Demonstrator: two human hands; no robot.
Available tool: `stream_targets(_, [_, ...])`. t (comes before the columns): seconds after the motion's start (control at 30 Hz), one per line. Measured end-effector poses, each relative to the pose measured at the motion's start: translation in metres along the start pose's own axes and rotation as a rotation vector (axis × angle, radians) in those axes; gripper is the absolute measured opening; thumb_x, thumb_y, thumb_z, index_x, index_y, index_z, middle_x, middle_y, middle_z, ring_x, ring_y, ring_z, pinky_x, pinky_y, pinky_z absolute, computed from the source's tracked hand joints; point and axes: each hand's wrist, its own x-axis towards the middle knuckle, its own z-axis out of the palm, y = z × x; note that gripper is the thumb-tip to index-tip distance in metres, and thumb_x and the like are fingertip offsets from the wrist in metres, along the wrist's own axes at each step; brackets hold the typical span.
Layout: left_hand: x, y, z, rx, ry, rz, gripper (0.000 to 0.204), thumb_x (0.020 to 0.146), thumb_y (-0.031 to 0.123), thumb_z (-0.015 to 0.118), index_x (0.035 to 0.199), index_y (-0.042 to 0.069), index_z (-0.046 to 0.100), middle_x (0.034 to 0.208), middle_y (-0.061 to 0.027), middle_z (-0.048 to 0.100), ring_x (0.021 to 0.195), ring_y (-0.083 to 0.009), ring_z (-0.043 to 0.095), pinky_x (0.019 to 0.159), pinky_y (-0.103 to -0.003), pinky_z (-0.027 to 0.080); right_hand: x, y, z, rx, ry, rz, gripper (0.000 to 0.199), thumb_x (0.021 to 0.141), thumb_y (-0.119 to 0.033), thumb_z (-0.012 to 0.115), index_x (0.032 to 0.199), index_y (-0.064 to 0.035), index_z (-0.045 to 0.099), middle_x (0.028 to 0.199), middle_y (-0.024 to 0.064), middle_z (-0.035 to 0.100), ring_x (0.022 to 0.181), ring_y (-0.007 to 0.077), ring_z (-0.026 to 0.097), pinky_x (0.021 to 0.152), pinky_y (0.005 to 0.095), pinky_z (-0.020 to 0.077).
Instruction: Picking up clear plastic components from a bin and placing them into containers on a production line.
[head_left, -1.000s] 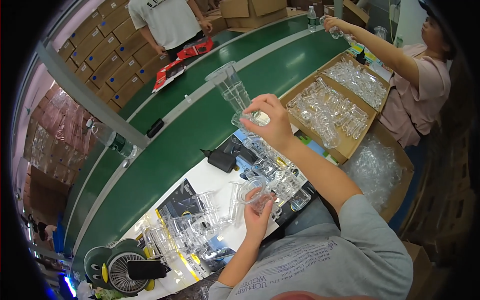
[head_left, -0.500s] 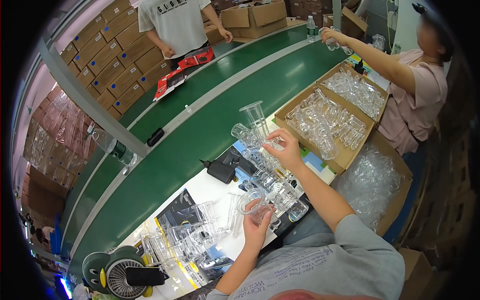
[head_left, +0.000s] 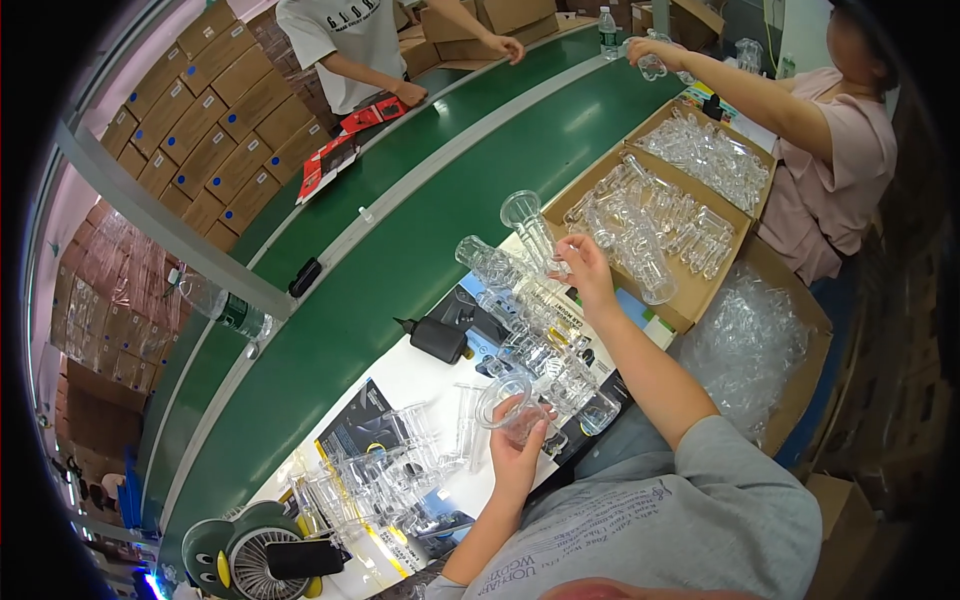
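Observation:
My left hand is closed around a clear round-rimmed cup-like part, its wide ring facing up. Farther off, my right hand pinches the lower end of a clear flanged tube, which stands tilted with its flared rim away from me. Between the hands lies a row of clear cylindrical parts, some ribbed inside. Left of my left hand, more clear tubes stand and lie grouped on printed sheets. My right fingers partly hide the flanged tube's end.
Cardboard trays of clear parts stand at right, above a box of clear plastic bags. A black dropper-tipped bottle, a fan and a water bottle are around the green conveyor. Two people work nearby.
My right hand and the flanged tube have moved slightly right, and the tube's rim has tipped to show its opening. My left hand stays nearly still. The person across reaches farther right.

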Motion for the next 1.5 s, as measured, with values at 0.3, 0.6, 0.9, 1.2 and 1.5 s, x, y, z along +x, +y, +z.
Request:
stream_targets(0.3, [-0.0006, 0.0036, 0.0027, -0.004, -0.005, -0.001, 0.044, 0.085, 0.006, 0.057, 0.124, 0.002, 0.036, 0.102, -0.0186, 0.06, 0.094, -0.0257, 0.061, 0.087, -0.036, 0.044, 0.0019, -0.0018, -0.0042, 0.076, 0.035, 0.087, 0.013, 0.089, -0.02, 0.055, 0.094, -0.0079, 0.052, 0.088, 0.0026, 0.049, 0.085, 0.0117, 0.051, 0.068, 0.0345, 0.0554])
stream_targets(0.6, [-0.0011, 0.0019, 0.0015, -0.006, -0.005, -0.003, 0.044, 0.085, 0.006, 0.056, 0.124, 0.002, 0.036, 0.102, -0.0189, 0.059, 0.094, -0.0258, 0.061, 0.088, -0.036, 0.043, 0.0022, -0.0014, -0.0059, 0.058, 0.037, 0.082, 0.012, 0.089, -0.021, 0.055, 0.092, -0.0099, 0.053, 0.083, 0.0009, 0.05, 0.081, 0.0107, 0.052, 0.064, 0.0327, 0.0547])
stream_targets(0.9, [-0.0012, 0.0006, 0.0014, -0.014, -0.008, -0.013, 0.043, 0.085, 0.005, 0.056, 0.124, 0.002, 0.037, 0.103, -0.0195, 0.059, 0.094, -0.0265, 0.061, 0.089, -0.036, 0.044, 0.005, 0.0032, -0.0092, 0.081, 0.011, 0.041, 0.011, 0.088, -0.019, 0.054, 0.093, -0.009, 0.053, 0.084, 0.0022, 0.049, 0.083, 0.0106, 0.051, 0.061, 0.03, 0.0541])
stream_targets(1.2, [-0.0009, -0.0017, 0.0004, 0.005, -0.008, 0.002, 0.043, 0.085, 0.005, 0.056, 0.124, 0.002, 0.037, 0.103, -0.0194, 0.059, 0.095, -0.0261, 0.06, 0.089, -0.036, 0.044, 0.0049, 0.0027, -0.0089, 0.059, 0.012, 0.026, 0.01, 0.087, -0.017, 0.053, 0.093, -0.0084, 0.052, 0.089, 0.0003, 0.048, 0.084, 0.0102, 0.05, 0.061, 0.028, 0.0533])
stream_targets(1.5, [-0.0001, 0.0031, 0.0026, -0.014, -0.025, -0.008, 0.043, 0.085, 0.004, 0.056, 0.124, 0.002, 0.037, 0.102, -0.0185, 0.059, 0.095, -0.0276, 0.06, 0.089, -0.037, 0.043, 0.001, -0.0019, -0.0016, 0.097, -0.058, -0.126, 0.019, 0.085, -0.01, 0.056, 0.101, -0.0082, 0.045, 0.096, 0.0031, 0.051, 0.092, 0.0121, 0.052, 0.082, 0.0329, 0.049])
